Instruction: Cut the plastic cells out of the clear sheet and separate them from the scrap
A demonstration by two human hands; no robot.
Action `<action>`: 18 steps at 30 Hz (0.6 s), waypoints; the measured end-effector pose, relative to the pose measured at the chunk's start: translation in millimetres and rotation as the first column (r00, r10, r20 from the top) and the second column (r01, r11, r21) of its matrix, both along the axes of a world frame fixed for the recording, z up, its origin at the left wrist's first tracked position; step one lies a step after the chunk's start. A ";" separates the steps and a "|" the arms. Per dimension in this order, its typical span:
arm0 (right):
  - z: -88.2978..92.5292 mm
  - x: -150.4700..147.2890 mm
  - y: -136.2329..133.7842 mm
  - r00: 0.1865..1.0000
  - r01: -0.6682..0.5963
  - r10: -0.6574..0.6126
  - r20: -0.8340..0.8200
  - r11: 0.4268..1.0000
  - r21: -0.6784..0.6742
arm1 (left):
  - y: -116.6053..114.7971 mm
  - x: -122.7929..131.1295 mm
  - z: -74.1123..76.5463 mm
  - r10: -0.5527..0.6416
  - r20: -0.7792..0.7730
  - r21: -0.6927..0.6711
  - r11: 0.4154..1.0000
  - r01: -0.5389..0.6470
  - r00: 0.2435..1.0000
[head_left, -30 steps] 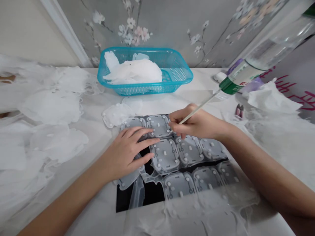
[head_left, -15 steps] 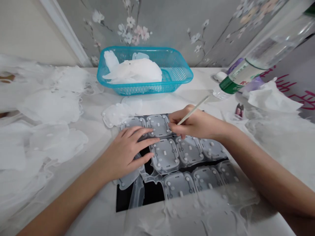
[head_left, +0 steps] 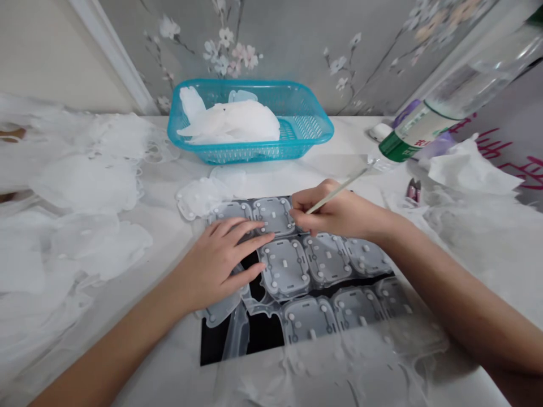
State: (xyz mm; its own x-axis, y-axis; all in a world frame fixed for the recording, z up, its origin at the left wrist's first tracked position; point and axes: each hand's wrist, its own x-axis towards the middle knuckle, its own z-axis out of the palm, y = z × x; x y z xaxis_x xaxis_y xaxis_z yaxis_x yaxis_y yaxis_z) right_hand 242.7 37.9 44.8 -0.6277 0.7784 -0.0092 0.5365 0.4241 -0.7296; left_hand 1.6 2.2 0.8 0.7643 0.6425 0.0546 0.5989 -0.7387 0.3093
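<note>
A thin pale stick (head_left: 339,191), like a slim brush or pick, slants up and right out of my right hand (head_left: 328,212), whose fingers close round it in a writing grip. Its working tip is hidden or too small to tell, close to the right edge of a translucent plastic piece (head_left: 274,216) with white round pads. My left hand (head_left: 224,261) lies flat with fingers spread over neighbouring pieces, fingertips at the edge of another clear piece (head_left: 285,265). Several such pieces lie in rows on a black sheet (head_left: 265,333).
A blue basket (head_left: 250,148) holding white pieces stands at the back. Behind my right hand is a large plastic bottle (head_left: 418,133); nippers (head_left: 413,191) lie to the right. Translucent sheets (head_left: 85,186) pile up on the left, with more plastic (head_left: 492,243) on the right.
The outer end of the stick has swung slightly down and to the right as my right hand shifts a little. My left hand and the pieces keep their places.
</note>
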 end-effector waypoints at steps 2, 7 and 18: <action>-0.1 -0.6 0.7 0.999 -0.019 0.017 0.036 0.999 0.046 | 0.0 0.3 0.5 -0.004 -0.004 0.000 1.000 0.004 1.000; 0.3 -2.1 1.6 0.998 -0.031 0.027 0.054 0.997 0.076 | -0.2 1.1 1.3 0.007 -0.017 0.000 1.000 -0.007 1.000; 2.1 12.2 5.3 0.945 0.128 -0.171 -0.280 0.978 -0.166 | 4.5 4.9 0.9 -0.005 -0.047 0.112 0.994 0.010 0.999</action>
State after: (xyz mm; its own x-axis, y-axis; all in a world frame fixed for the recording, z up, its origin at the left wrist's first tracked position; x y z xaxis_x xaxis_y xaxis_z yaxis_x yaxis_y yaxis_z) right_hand 254.9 43.3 47.0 -0.4965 0.8672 0.0379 0.3405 0.2347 -0.9105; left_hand 6.5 6.7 1.7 0.7726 0.6285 0.0900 0.6049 -0.7717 0.1962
